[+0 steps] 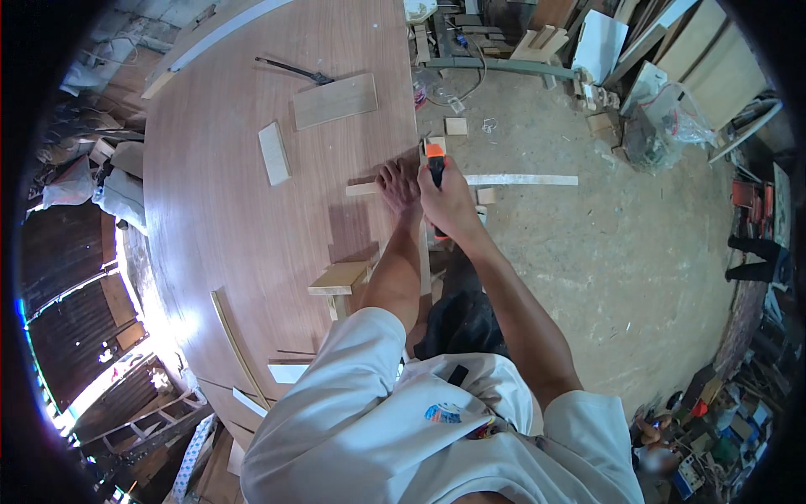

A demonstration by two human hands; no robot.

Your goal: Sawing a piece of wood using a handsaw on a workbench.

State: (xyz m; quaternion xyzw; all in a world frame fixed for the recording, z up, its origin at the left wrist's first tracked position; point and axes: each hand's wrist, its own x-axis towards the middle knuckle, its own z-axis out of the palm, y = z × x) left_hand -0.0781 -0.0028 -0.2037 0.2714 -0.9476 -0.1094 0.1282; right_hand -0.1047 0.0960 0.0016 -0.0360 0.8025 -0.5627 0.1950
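Observation:
My left hand (pixel 398 186) presses flat on a thin pale wooden strip (pixel 520 179) that lies across the right edge of the big reddish plywood sheet (pixel 227 218) and sticks out over the floor. My right hand (pixel 449 202) is closed around an orange and black tool (pixel 434 156) held just right of the left hand, over the strip at the sheet's edge. The tool's working end is hidden by my fingers.
On the sheet lie a rectangular board (pixel 335 101), a small pale block (pixel 274 153), a dark hand tool (pixel 295 70), a long thin batten (pixel 238 346) and a small wooden stool piece (pixel 339 280). Offcuts, boards and plastic bags litter the dusty concrete floor (pixel 604 252) to the right.

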